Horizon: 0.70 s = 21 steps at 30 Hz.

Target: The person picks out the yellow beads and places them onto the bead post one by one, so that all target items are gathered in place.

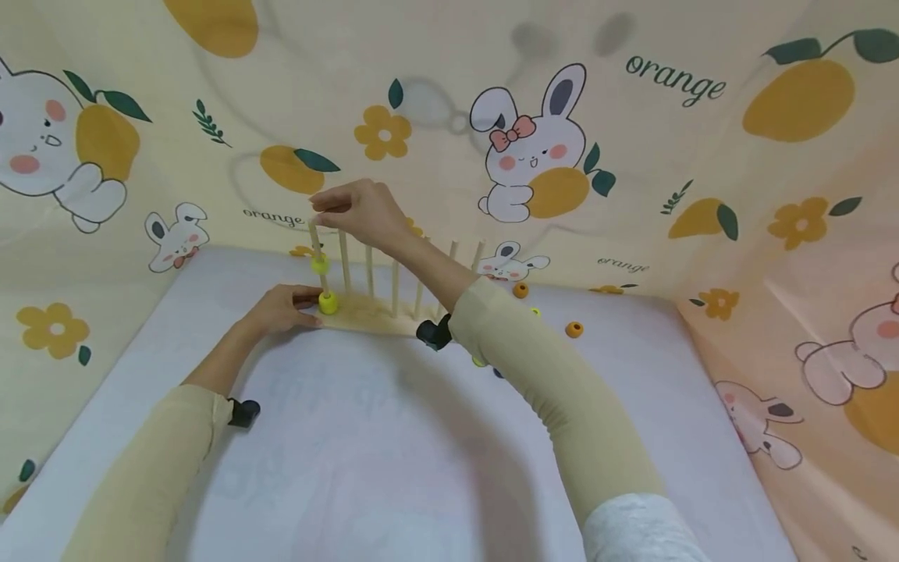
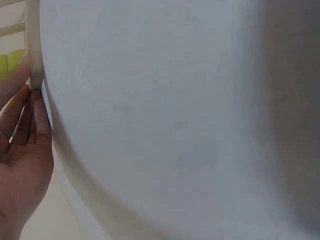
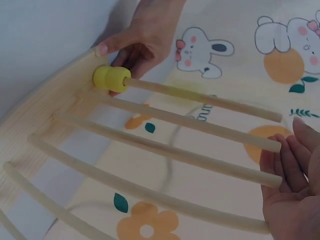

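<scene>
— So, gripping what with the left hand (image 1: 282,308)?
— Pinching the left end of the wooden base (image 1: 375,316), just beside the lower yellow bead (image 1: 328,304).
— And doing what with the right hand (image 1: 367,212)?
— Hovering at the tip of the leftmost peg (image 3: 240,106) with loosely bent fingers, carrying no bead.
— Seeing the upper yellow bead (image 1: 320,265)?
— Yes, threaded partway down that same peg, apart from the lower one; badly blurred in the right wrist view. Possibly looking at two stacked beads at the foot, though hard to tell.
— Noticing more?
— Yes, two orange beads (image 1: 574,329) on the white surface (image 1: 316,453), right of the base, below a rabbit-and-orange printed cloth (image 1: 435,47).
</scene>
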{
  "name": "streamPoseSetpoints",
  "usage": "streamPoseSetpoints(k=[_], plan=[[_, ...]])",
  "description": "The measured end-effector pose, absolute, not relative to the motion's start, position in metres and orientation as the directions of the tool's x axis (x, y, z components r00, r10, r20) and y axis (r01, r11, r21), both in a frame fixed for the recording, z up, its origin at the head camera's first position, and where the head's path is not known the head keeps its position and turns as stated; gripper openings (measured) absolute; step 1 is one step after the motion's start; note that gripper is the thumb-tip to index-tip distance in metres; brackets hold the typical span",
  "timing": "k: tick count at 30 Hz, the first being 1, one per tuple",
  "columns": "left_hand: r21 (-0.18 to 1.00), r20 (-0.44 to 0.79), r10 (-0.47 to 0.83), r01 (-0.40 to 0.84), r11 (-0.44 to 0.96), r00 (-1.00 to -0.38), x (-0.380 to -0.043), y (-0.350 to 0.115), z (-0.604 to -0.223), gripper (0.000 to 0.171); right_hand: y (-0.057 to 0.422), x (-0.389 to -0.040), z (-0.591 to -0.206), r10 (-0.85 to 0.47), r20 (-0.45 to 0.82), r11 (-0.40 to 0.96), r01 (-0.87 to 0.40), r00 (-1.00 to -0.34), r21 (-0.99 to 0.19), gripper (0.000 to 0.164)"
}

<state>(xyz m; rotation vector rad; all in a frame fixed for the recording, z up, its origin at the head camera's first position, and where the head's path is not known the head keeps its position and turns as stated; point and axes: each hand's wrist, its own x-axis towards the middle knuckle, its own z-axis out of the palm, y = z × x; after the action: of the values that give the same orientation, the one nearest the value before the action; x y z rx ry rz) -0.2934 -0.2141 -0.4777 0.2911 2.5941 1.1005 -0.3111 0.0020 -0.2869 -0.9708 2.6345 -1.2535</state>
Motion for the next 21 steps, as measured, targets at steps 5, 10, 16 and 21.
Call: streamPoseSetpoints(k=[5, 10, 16, 21], plan=[[0.721, -0.211, 0.281, 0.045, 0.691, -0.936, -0.292, -0.212, -0.480, 0.074, 0.015, -0.311, -0.283, -0.535, 0.214, 0.444, -0.487, -0.817, -0.752, 0.032], [0.722, -0.205, 0.281, 0.049, 0.691, -0.938, -0.290, -0.212, -0.481, 0.075, 0.036, -0.313, -0.282, -0.490, 0.235, 0.407, -0.459, -0.839, -0.790, 0.028], [0.738, -0.193, 0.294, 0.059, 0.673, -0.936, -0.289, -0.211, -0.477, 0.074, 0.071, -0.320, -0.282, -0.423, 0.273, 0.339, -0.431, -0.864, -0.836, 0.025], [0.741, -0.196, 0.291, 0.053, 0.670, -0.936, -0.288, -0.213, -0.475, 0.075, 0.097, -0.322, -0.281, -0.364, 0.265, 0.340, -0.393, -0.893, -0.855, 0.026]])
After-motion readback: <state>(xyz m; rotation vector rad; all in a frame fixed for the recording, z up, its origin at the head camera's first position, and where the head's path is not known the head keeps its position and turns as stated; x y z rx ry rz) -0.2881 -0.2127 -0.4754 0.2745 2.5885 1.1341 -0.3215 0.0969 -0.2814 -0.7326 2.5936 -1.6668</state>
